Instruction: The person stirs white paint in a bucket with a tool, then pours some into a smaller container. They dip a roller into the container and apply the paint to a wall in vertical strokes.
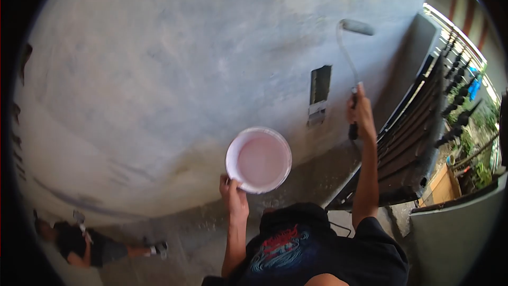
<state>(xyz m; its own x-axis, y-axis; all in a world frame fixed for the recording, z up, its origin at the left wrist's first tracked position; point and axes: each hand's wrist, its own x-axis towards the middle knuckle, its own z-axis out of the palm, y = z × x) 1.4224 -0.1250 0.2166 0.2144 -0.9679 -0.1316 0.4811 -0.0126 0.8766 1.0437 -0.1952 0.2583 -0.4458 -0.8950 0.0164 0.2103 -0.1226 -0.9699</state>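
My left hand [234, 199] grips the near rim of a round, pale bucket [286, 165] with pinkish paint [262, 161] inside. It is held out in front of my body. My right hand [362, 115] is wrapped round the black handle of a paint roller [349, 55], arm stretched forward. The roller's grey sleeve lies at the wall [222, 63], near its right end. Patchy grey-white colour covers the wall's surface.
A rectangular recess [320, 85] opens in the wall left of my right hand. To the right stands a dark metal gate [407, 148] with spiked tops, plants beyond it. Another person [84, 243] in dark clothes is at the lower left, holding a tool by the wall.
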